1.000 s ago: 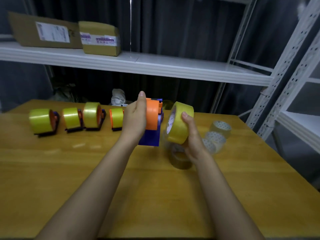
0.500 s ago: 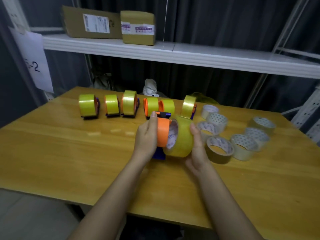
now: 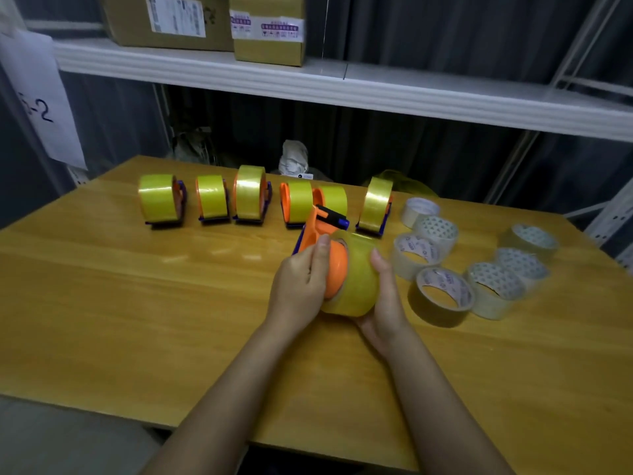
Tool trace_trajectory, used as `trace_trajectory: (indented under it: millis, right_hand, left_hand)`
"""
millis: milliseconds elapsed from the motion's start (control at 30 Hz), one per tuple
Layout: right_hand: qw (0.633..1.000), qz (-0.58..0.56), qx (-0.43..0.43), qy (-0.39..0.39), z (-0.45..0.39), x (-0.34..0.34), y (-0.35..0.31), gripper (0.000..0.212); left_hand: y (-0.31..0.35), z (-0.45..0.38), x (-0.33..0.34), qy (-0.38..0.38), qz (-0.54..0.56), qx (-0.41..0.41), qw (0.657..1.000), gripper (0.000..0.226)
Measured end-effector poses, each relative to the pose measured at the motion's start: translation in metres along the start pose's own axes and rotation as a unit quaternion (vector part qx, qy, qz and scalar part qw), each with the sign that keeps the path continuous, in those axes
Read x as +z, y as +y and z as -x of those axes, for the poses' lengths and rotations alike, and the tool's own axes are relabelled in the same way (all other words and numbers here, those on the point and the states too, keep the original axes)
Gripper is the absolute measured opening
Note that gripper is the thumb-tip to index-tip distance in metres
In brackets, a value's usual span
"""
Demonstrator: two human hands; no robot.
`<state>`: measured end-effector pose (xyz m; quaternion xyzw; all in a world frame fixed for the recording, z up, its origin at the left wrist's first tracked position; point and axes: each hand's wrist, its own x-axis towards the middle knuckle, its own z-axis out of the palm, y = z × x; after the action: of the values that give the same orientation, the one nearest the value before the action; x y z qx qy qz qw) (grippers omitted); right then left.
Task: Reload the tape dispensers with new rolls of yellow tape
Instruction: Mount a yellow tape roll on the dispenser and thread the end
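Note:
My left hand grips an orange and blue tape dispenser over the middle of the wooden table. My right hand cups a yellow tape roll from the right and below. The roll sits over the dispenser's orange hub. A row of several dispensers loaded with yellow tape stands along the far side of the table.
Several loose rolls of clear and brownish tape lie on the table to the right of my hands. A white shelf with cardboard boxes runs above the table's far edge. A paper sign hangs at left.
The yellow roll, held apart from the dispenser a second ago, has moved left onto the orange hub. Both hands came lower toward the table, and the camera tipped down and left.

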<state>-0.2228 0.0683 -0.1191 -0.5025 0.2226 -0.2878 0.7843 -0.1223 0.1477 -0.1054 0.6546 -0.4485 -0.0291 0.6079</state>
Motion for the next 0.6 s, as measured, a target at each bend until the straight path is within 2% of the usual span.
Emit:
trace_trajectory:
  millis: [67, 167, 200, 267, 367, 400, 500, 600]
  right_hand:
    - [0.999, 0.045, -0.010, 0.013, 0.000, 0.004, 0.003, 0.056]
    - [0.991, 0.119, -0.044, 0.045, -0.001, 0.013, 0.010, 0.098]
    - [0.988, 0.132, -0.057, 0.050, 0.001, 0.016, 0.010, 0.103]
    - [0.985, 0.142, -0.079, 0.057, -0.001, 0.016, 0.013, 0.100]
    - [0.974, 0.184, -0.108, 0.071, 0.001, 0.014, 0.010, 0.069]
    - [0.970, 0.202, -0.115, 0.069, 0.002, 0.014, 0.009, 0.066]
    - [0.962, 0.232, -0.123, 0.078, 0.002, 0.013, 0.010, 0.079]
    - [0.954, 0.258, -0.115, 0.098, 0.001, 0.010, 0.013, 0.088]
  left_hand:
    - [0.003, 0.000, 0.003, 0.011, 0.015, -0.023, 1.000, 0.049]
    - [0.007, -0.006, 0.005, 0.028, 0.051, -0.101, 0.993, 0.057]
    - [0.007, -0.008, 0.004, 0.029, 0.056, -0.127, 0.990, 0.061]
    - [0.009, -0.011, 0.004, 0.023, 0.053, -0.159, 0.986, 0.066]
    - [0.013, -0.015, 0.007, -0.021, 0.059, -0.213, 0.975, 0.072]
    - [0.014, -0.015, 0.008, -0.026, 0.082, -0.239, 0.967, 0.072]
    - [0.014, -0.013, 0.012, -0.046, 0.188, -0.316, 0.929, 0.069]
    - [0.010, -0.007, 0.012, -0.064, 0.260, -0.333, 0.904, 0.078]
